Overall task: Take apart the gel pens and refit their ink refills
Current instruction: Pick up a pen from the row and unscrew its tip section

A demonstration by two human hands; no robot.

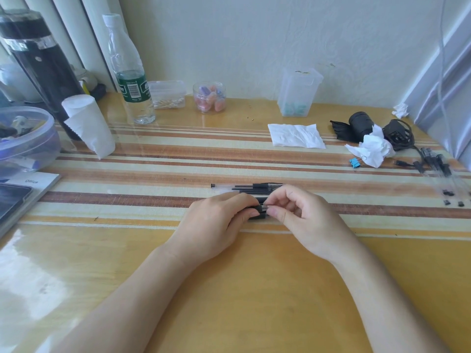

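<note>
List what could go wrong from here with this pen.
The left hand and right hand pinch the gel pen close together at its black grip; if it gives suddenly, a small part could fly off. The loose pens just behind the fingers could get knocked and roll.

Left hand (219, 220) and right hand (308, 220) meet mid-table (254, 289), fingers of both pinch one pen (261, 212) at its black grip. More pens (244, 189) side by side just behind. Bottle (130, 72) and tissue (295, 136) far side, pen parts (438, 171) at right edge
</note>
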